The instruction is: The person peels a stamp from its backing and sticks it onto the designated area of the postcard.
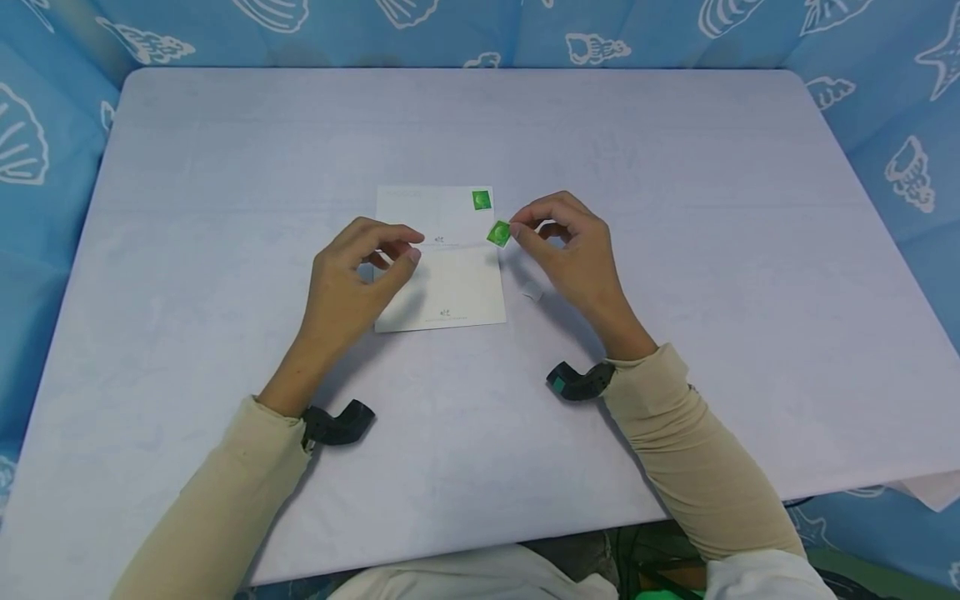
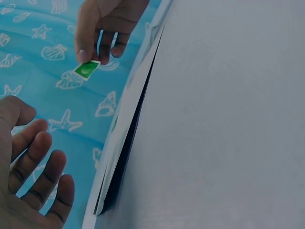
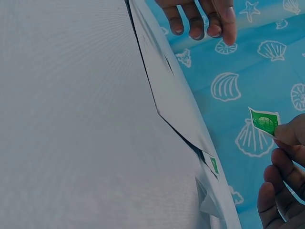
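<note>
My right hand (image 1: 581,262) pinches a small green postage stamp (image 1: 498,233) by its edge between thumb and forefinger, above the right edge of the white cards. Two blank white cards lie on the table, the nearer card (image 1: 465,287) below the farther card (image 1: 420,212). Another green stamp (image 1: 482,200) sits in the farther card's upper right corner. Over the cards' left edge hovers my left hand (image 1: 341,275), its fingers loosely bent and holding nothing. The left wrist view shows that hand's fingers (image 2: 50,176) spread apart.
A small whitish scrap (image 1: 532,291) lies right of the nearer card, under the right hand. White cloth covers the table (image 1: 675,208). Behind and beside it hangs a blue curtain (image 1: 337,33) with shell prints. Each wrist wears a black camera mount (image 1: 341,422).
</note>
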A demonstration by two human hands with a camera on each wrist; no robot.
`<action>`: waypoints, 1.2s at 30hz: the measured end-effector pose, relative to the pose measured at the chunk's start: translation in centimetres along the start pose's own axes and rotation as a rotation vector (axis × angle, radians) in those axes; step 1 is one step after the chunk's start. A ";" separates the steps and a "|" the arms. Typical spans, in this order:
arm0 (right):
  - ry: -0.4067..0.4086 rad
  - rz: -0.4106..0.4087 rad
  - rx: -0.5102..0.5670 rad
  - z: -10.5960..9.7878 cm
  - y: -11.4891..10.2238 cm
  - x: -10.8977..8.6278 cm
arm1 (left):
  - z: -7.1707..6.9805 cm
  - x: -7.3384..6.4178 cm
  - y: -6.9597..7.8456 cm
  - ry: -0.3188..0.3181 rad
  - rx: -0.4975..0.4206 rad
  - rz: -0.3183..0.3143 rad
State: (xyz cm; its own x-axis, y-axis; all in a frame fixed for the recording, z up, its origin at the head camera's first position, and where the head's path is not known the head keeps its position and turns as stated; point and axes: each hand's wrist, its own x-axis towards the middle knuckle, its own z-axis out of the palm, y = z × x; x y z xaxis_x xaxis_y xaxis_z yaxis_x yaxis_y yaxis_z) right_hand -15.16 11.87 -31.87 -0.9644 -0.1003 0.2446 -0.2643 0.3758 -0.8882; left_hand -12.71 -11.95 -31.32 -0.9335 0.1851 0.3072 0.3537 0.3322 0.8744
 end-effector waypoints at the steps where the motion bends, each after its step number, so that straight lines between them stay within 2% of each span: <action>1: -0.001 -0.002 0.004 0.0 0.0 0.0 | 0.0 0.0 0.0 0.000 0.001 0.000; 26: -0.034 -0.052 0.001 0.4 -0.4 -0.4 | 0.5 -0.2 0.0 -0.006 0.017 0.022; 36: -0.050 -0.077 0.034 0.5 -0.7 -0.5 | 0.6 -0.2 0.0 -0.009 0.010 0.027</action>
State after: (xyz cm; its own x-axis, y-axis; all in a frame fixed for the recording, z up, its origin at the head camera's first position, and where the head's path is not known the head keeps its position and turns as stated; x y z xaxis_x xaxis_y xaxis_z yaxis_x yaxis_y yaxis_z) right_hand -14.49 11.15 -31.57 -0.9399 -0.1737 0.2939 -0.3369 0.3337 -0.8804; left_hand -12.52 -11.44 -31.63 -0.9231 0.2026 0.3268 0.3790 0.3361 0.8622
